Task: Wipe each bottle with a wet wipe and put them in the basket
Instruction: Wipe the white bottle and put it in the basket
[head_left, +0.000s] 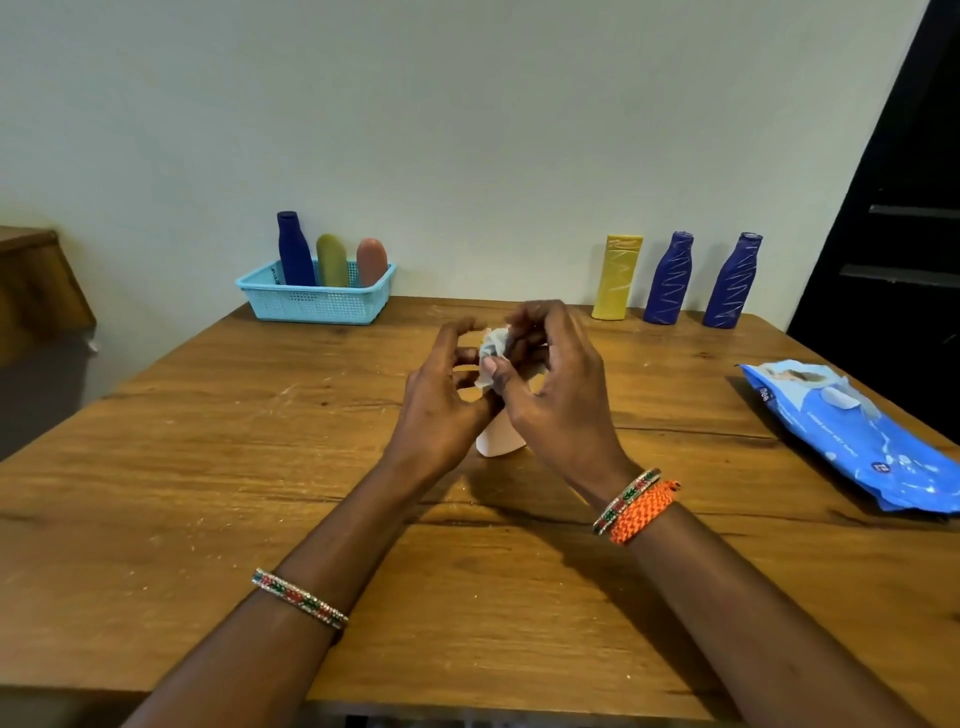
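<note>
A crumpled white wet wipe (492, 353) sits between the two hands above the middle of the wooden bench (208, 467). The right hand (550, 384) pinches the wipe with its thumb and curled fingers. The left hand (441, 395) has its fingers bent toward the wipe and touches it from the other side. Under the hands a white bottle (500, 439) stands or leans on the bench; only its lower part shows, and whether either hand grips it cannot be told.

At the far left corner of the bench a light blue perforated basket (317, 304) holds three bottles upright: a dark blue bottle (294, 249), an olive-green bottle (331, 260) and a reddish-brown bottle (372, 260).

Along the far right edge, against the wall, stand a yellow bottle (617, 275) and two more blue bottles (670, 278) (733, 280), each marked with pale zigzag streaks. No label on any bottle can be read.

At the right edge of the bench lies a blue pack of wet wipes (852, 431) with a white flap on top; its printing is too blurred to read, apart from a small round badge that appears to carry a number.

The left wrist wears a patterned bangle (300, 598); the right wrist wears a similar bangle (626, 500) beside an orange woven band (644, 512).
</note>
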